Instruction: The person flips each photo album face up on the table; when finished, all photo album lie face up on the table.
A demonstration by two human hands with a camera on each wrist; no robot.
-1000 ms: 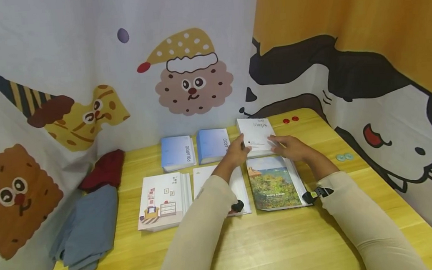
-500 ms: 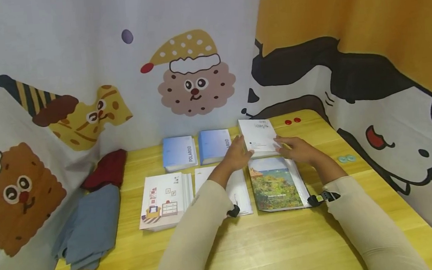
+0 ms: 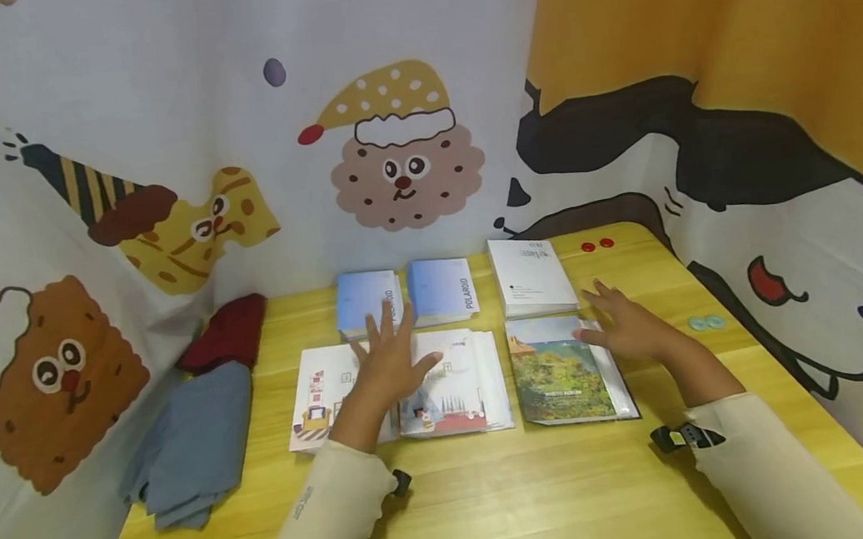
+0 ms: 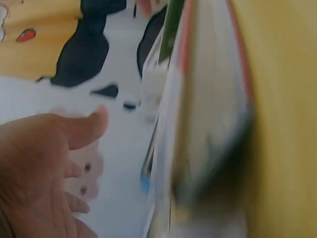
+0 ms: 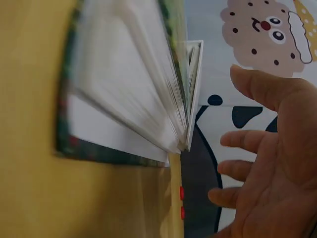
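Fingers spread, my left hand (image 3: 389, 368) is over the two front white albums, one with a room drawing (image 3: 312, 395) and one with a pastel drawing (image 3: 451, 397); it holds nothing. My right hand (image 3: 631, 326), also spread and holding nothing, overlaps the edge of a photo album with a garden picture (image 3: 563, 377). Behind that lies a thick white album (image 3: 530, 279). Two blue Polaroid albums (image 3: 361, 295) lie in the back row. In the right wrist view, the garden album's pages (image 5: 129, 64) fan out beside the open palm.
On the left of the wooden table (image 3: 537, 496) lie a folded grey-blue cloth (image 3: 198, 436) and a dark red cloth (image 3: 229, 330). Red discs (image 3: 598, 245) and pale green discs (image 3: 706, 322) lie along the right side. A printed curtain (image 3: 216, 84) hangs behind.
Both hands have left the thick white album, which stays at the back right. My left hand has moved left over the front albums; my right hand has drawn away to the right.
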